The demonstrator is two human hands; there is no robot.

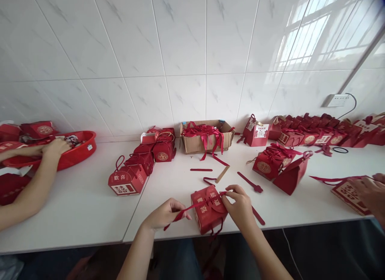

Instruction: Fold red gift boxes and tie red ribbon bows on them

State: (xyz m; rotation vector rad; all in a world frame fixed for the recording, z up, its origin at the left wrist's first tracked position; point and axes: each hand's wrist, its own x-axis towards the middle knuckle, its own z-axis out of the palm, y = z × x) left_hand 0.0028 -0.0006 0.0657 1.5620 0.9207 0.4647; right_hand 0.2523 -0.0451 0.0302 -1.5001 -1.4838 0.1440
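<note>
A red gift box (202, 218) with gold lettering sits at the table's front edge, between my two hands. Across its top runs a dark red ribbon (192, 207). My left hand (164, 214) is closed on the ribbon's left end, off the box, and a short tail hangs below the fingers. At the box's right upper side, my right hand (240, 203) pinches the ribbon close to the lid. A thin cord loop (221, 228) droops from the box's front right.
Several finished-looking red boxes (128, 180) stand left. Behind lies a cardboard box (195, 145) of ribbons. Loose strips (201, 169) lie around mid-table. More boxes (263, 163) stand right. Another person's hands (57, 147) reach into a red basin (92, 141); further hands (368, 193) work at far right.
</note>
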